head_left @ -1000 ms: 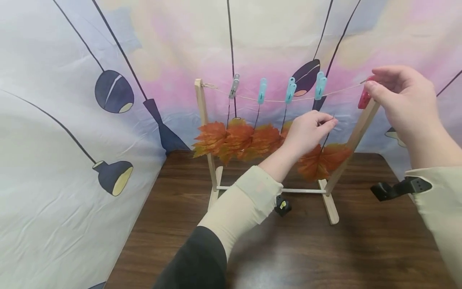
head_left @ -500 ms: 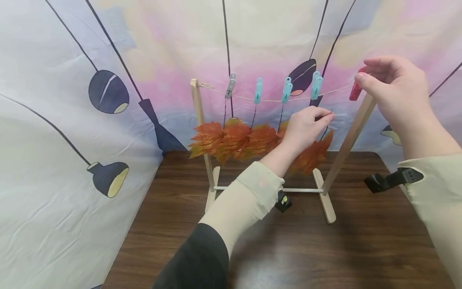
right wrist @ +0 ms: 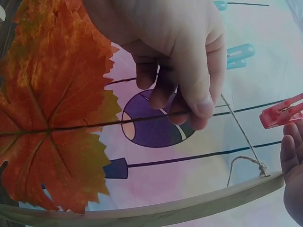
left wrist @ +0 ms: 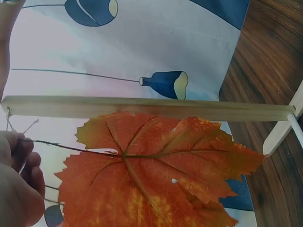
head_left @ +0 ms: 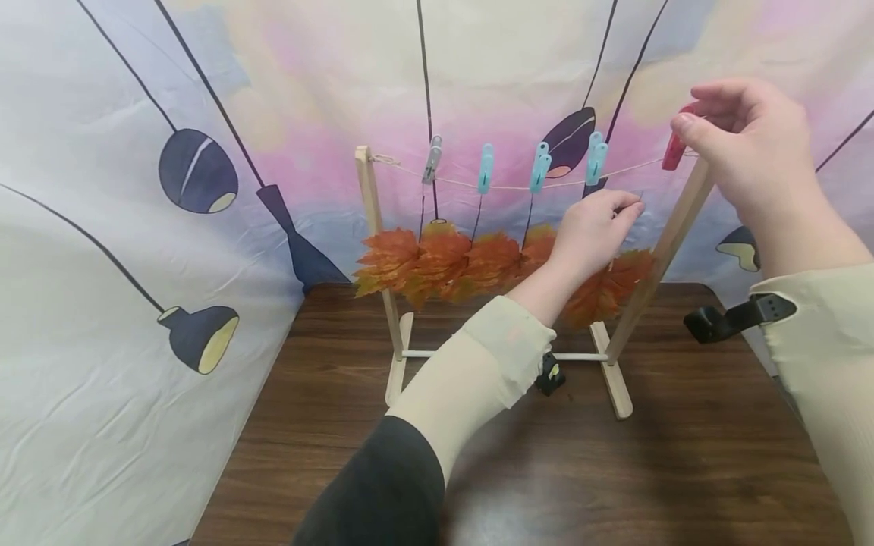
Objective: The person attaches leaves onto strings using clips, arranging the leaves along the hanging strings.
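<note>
My left hand (head_left: 594, 227) pinches the thin dark stem (left wrist: 52, 143) of an orange artificial leaf (left wrist: 156, 165) between thumb and finger. That leaf hangs in front of the right wooden post (head_left: 662, 265). Higher up and to the right, my right hand (head_left: 758, 144) pinches a red clothespin (head_left: 676, 140) by its handles. In the right wrist view the red clothespin (right wrist: 284, 112) is apart from the string (right wrist: 239, 127). Along the line (head_left: 454, 182), a grey clothespin (head_left: 432, 159) and several blue clothespins (head_left: 485, 168) are clipped, with more orange leaves (head_left: 444, 262) hanging below.
The wooden rack stands on a dark brown table (head_left: 341, 455), a white crossbar (head_left: 580, 356) joining its feet. Close behind hangs a pastel cloth backdrop (head_left: 321, 91) printed with dark lamps. Black wrist cameras (head_left: 710, 324) stick out from both cuffs.
My right hand has moved the red clothespin up and left, off the post's top. My left hand shifts slightly up and right with the stem, and its leaf swings.
</note>
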Motion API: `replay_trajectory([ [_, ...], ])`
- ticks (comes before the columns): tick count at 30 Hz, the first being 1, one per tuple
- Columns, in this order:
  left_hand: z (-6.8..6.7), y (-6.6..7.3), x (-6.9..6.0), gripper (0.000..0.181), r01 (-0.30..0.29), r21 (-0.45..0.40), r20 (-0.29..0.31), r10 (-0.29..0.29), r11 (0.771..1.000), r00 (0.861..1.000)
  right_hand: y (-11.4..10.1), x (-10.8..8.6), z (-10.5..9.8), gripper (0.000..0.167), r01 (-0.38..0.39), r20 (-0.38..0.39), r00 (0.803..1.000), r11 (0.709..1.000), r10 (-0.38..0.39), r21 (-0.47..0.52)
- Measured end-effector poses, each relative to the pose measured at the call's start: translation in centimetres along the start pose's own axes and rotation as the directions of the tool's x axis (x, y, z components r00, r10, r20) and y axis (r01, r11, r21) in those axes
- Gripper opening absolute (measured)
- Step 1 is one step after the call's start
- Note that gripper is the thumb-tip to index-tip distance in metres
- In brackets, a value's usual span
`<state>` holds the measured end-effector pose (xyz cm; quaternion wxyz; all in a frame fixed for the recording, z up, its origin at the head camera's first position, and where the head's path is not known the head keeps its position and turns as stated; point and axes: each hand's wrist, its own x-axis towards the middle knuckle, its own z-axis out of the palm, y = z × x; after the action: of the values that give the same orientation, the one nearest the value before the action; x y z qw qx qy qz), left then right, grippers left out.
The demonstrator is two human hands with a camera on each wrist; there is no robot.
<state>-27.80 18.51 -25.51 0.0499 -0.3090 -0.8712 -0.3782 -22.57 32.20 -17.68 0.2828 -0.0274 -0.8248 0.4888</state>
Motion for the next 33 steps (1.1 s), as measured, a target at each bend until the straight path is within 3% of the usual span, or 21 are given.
replay_trajectory([
  [8,0.5,0.3,0.5,0.027,0.081,-0.017,-0.069,-0.082,0.997,0.994,-0.3,0.4,0.2,0.041,0.007,0.044,0.999,1.000,-0.006,-0.018],
  [15,0.7,0.7,0.7,0.027,0.112,0.003,-0.168,-0.110,0.994,0.980,-0.7,1.1,0.1,0.048,0.033,0.127,0.992,0.985,-0.011,-0.171],
  [19,0.6,1.1,0.9,0.027,0.138,-0.045,-0.178,-0.144,0.989,0.973,-0.7,1.3,0.0,0.049,0.049,0.174,0.985,0.972,-0.008,-0.231],
  [25,0.9,1.0,1.2,0.025,0.164,-0.133,-0.184,-0.187,0.978,0.965,-0.6,1.5,0.0,0.047,0.035,0.168,0.986,0.961,0.011,-0.273],
  [28,1.4,0.9,1.2,0.024,0.172,-0.233,-0.192,-0.218,0.957,0.957,-0.6,1.6,0.0,0.047,0.031,0.162,0.987,0.958,0.017,-0.284],
  [33,2.1,0.9,1.1,0.023,0.174,-0.436,-0.202,-0.284,0.883,0.937,-0.5,1.7,0.1,0.046,0.039,0.168,0.986,0.953,0.013,-0.302],
])
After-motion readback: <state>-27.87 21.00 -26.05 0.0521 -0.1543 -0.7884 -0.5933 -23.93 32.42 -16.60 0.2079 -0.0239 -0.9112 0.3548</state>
